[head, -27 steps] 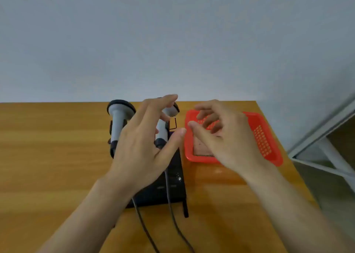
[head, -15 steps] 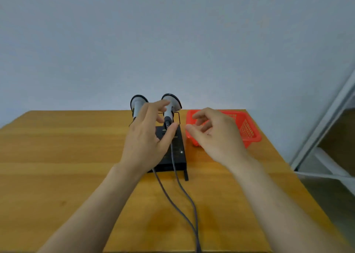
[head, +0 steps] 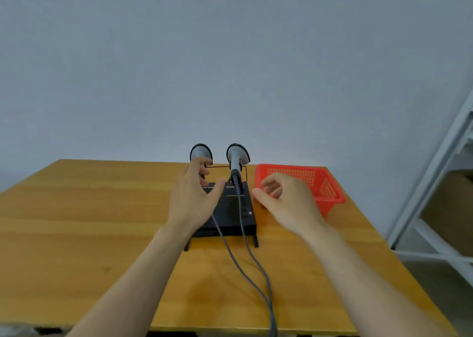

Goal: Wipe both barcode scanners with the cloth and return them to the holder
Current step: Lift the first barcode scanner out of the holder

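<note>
**Two scanners upright in a holder, both hands empty above it**

A smooth wooden worktop (head: 76, 221) with a warm orange grain carries a black holder (head: 230, 208) with a flat sloping top, short legs and a thin wire loop at its far end. Two barcode scanners stand in it side by side, each with a grey handle and a rounded, dark-rimmed head: the left scanner (head: 200, 152) partly hidden by fingers, the right scanner (head: 236, 157) in plain sight. Two grey cables (head: 245, 265) run from them toward the near edge of the worktop. The left hand (head: 195, 198) hovers over the left part of the holder, fingers spread and gripping nothing. The right hand (head: 286, 201) hangs just right of the holder, fingers loosely curled, also empty. Behind it sits a red plastic basket (head: 322, 185) with perforated walls; its contents cannot be seen. A plain pale wall rises behind.
</note>
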